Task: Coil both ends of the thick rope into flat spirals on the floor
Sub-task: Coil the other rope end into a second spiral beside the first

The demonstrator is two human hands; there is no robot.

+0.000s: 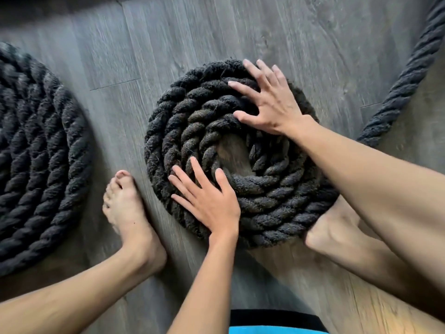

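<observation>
A thick black twisted rope lies in a flat spiral in the middle of the grey wood floor, with a small gap of bare floor at its centre. My left hand rests flat on the spiral's near left turns, fingers spread. On the far right turns my right hand presses down, fingers spread too. A second, larger flat spiral of the same rope lies at the left edge. The free run of rope curves from the top right corner down toward the middle spiral, behind my right forearm.
My bare left foot stands on the floor between the two spirals. The right foot touches the middle spiral's near right edge. Grey plank floor stretches beyond the coils.
</observation>
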